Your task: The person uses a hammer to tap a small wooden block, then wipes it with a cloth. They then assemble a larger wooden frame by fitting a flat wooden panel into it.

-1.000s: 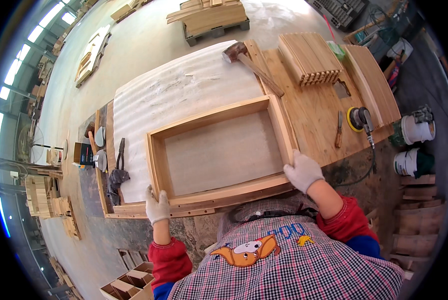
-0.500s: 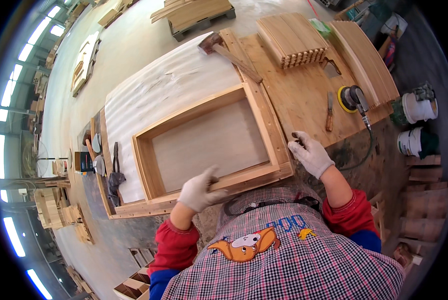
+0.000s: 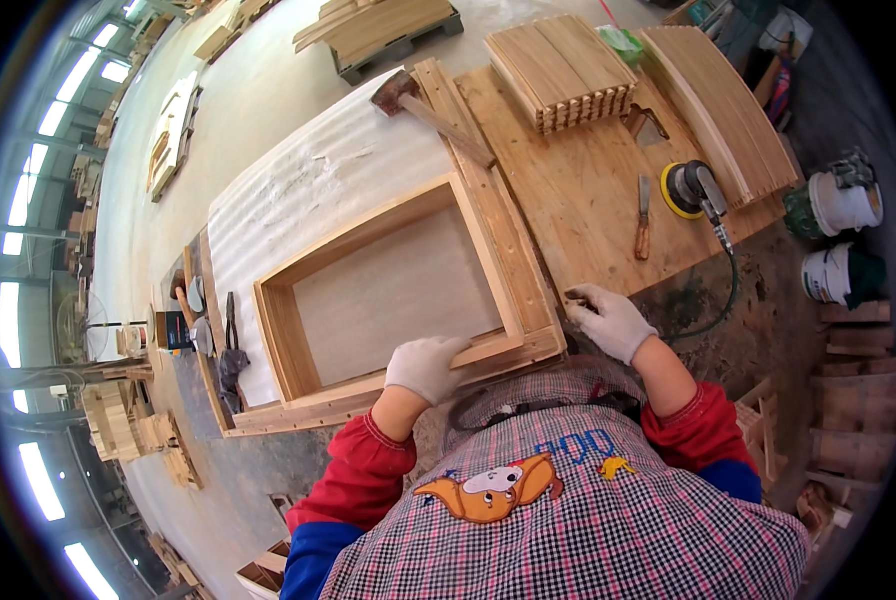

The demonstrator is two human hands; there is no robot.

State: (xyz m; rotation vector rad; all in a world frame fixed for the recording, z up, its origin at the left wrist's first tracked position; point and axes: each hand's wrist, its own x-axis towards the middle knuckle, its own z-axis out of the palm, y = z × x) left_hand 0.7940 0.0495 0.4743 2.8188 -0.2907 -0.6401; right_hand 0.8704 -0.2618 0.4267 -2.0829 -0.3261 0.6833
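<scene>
A rectangular wooden box frame [image 3: 488, 262] lies on white foam sheeting [image 3: 298, 165] on the bench, with a pale panel [image 3: 398, 280] visible inside it. My left hand [image 3: 423, 370], in a white glove, grips the near side of this frame; its thumb is hidden. At the bench's right edge, beside the frame's near right corner, my gloved right hand [image 3: 613, 322] has its fingers curled together. Its fingertips look dark, and whether they pinch something small I cannot make out. A hammer [image 3: 433, 115] with a wooden handle rests across the far right bench rail.
On the plywood top to the right lie a yellow-rimmed sander [image 3: 690, 190] with a hose, a flat-bladed hand tool [image 3: 643, 220], and stacks of wooden slats [image 3: 560, 65]. Pincers [image 3: 232, 340] lie left of the frame. Buckets [image 3: 841, 275] stand at far right.
My left hand has moved right and settled onto the near side of the box frame, its fingers closing. My right hand stays by the bench's right edge. The whole view has shifted slightly.
</scene>
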